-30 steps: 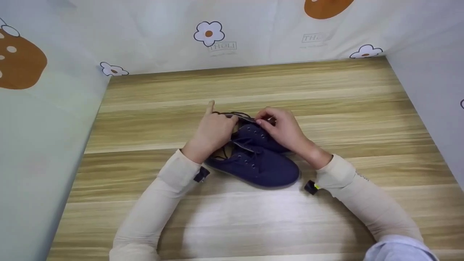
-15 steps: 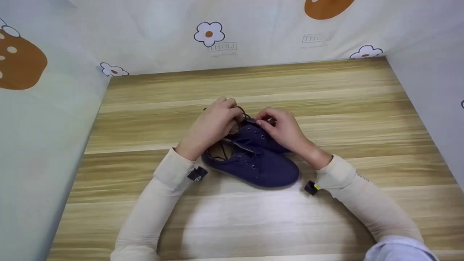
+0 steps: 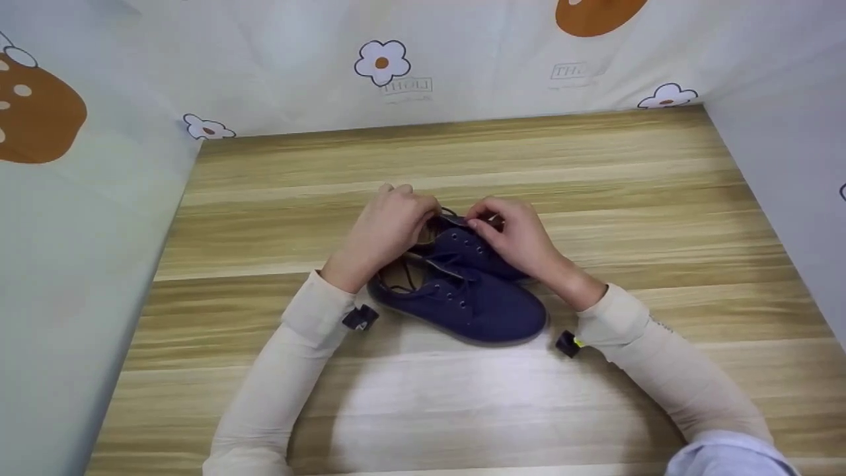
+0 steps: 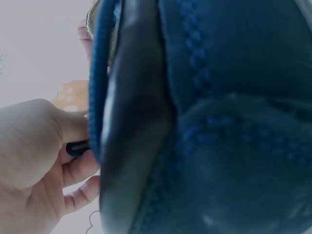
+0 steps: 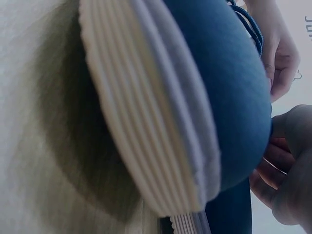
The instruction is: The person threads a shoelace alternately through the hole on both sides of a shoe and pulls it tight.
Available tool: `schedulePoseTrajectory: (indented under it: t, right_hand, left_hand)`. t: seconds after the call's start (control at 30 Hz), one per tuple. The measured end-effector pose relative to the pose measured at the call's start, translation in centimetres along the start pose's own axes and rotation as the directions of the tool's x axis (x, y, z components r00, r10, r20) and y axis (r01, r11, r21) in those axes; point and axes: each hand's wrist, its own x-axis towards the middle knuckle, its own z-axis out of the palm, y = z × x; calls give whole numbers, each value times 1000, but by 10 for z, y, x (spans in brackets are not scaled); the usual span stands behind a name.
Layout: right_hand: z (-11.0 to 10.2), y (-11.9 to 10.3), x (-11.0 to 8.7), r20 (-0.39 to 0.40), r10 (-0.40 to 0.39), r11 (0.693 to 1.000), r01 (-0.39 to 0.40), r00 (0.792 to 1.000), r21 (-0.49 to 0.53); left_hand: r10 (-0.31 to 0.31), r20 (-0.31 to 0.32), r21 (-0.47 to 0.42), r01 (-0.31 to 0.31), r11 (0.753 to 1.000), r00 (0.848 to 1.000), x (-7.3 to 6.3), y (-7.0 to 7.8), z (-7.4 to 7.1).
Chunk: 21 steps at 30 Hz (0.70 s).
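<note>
Two navy lace-up shoes lie side by side on the wood-patterned table. The near shoe (image 3: 489,311) has its lace threaded and its loose end inside the opening. Beyond it, the far shoe (image 3: 456,246) is partly covered by my hands. My left hand (image 3: 390,225) is over the far shoe's opening, thumb and index finger pinching a dark shoelace (image 4: 75,148), as the left wrist view shows. With thumb and forefinger, my right hand (image 3: 519,231) pinches the far shoe's upper edge beside the eyelets. The right wrist view shows the near shoe's ribbed sole (image 5: 141,117) large in front.
The wood-patterned table (image 3: 264,330) extends around the shoes. A pale sheet (image 3: 476,59) printed with flowers stands behind it, and similar sheets rise at left and right. A small black camera sits under each wrist (image 3: 361,318).
My left hand's fingers, spread over the shoe opening a second ago, rose with the lace, curled in, and then dropped slightly. The right hand and the shoes have stayed put.
</note>
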Motion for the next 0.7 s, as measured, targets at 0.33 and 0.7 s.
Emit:
schedulePoseTrajectory:
  t: [0.33, 0.7]
  right_hand:
    - [-2, -8, -5, 44, -145, 982, 149, 988, -116]
    - [1, -11, -7, 84, -174, 973, 184, 981, -138]
  left_hand:
    - [40, 14, -114, -38, 993, 999, 0, -2, -1]
    - [11, -70, -258, -29, 966, 998, -1, -3, 1]
